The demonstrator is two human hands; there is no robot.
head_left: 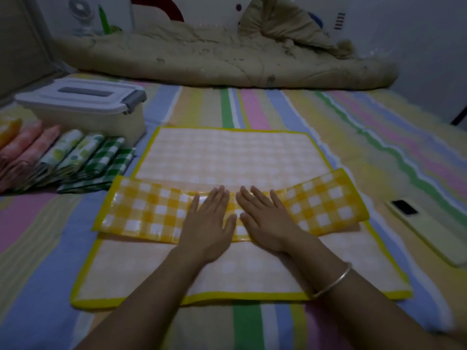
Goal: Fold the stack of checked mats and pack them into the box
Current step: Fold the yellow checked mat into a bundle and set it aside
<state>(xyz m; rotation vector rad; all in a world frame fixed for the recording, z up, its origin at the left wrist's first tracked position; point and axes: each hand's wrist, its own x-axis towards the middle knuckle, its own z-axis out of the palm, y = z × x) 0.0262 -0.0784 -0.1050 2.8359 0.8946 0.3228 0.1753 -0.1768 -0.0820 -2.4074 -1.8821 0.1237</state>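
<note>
Left hand (209, 219) and right hand (265, 221) press flat (fingers straight) on the yellow checked mat (141, 209).

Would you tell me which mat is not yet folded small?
The yellow checked mat, spread across the bed; the other mats lie folded beside the box.

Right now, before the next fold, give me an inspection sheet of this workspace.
Surface: pastel striped bed sheet, mat lying flat on it.
Job's things: yellow checked plastic mat spread pale side up, checked band folded across its middle; row of folded mats at left; white plastic box behind them, lid on.
Clutter: pale green phone at right.
Grippers: left hand and right hand flat, pressing the band.
Cables: nothing seen.
Surroundings: rumpled beige quilt, small white fan behind.
</note>
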